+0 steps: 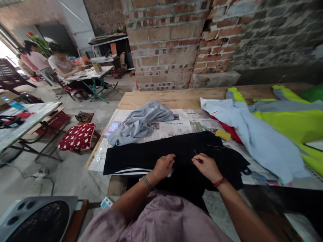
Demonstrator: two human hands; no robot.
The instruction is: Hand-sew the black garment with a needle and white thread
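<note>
Black trousers (pixel 141 154) with white side stripes lie across the table's front edge. My left hand (pixel 164 166) is closed, pinching a fold of the black cloth near the middle. To its right, my right hand (pixel 205 164) is closed with thumb and forefinger together on a thin sewing needle (pixel 195 152) that points up and to the left. A fine pale thread appears to lie on the cloth behind this hand. Just beyond the trousers is a yellow sponge-like piece (pixel 222 135).
Newspaper (pixel 183 126) covers part of the wooden table (pixel 191 95). A grey garment (pixel 148 117) lies by a lit phone (pixel 113 128); light-blue (pixel 262 141) and neon-yellow cloth (pixel 292 122) lie right. A red-cushioned stool (pixel 77 137), a fan (pixel 40 218) and seated people are left.
</note>
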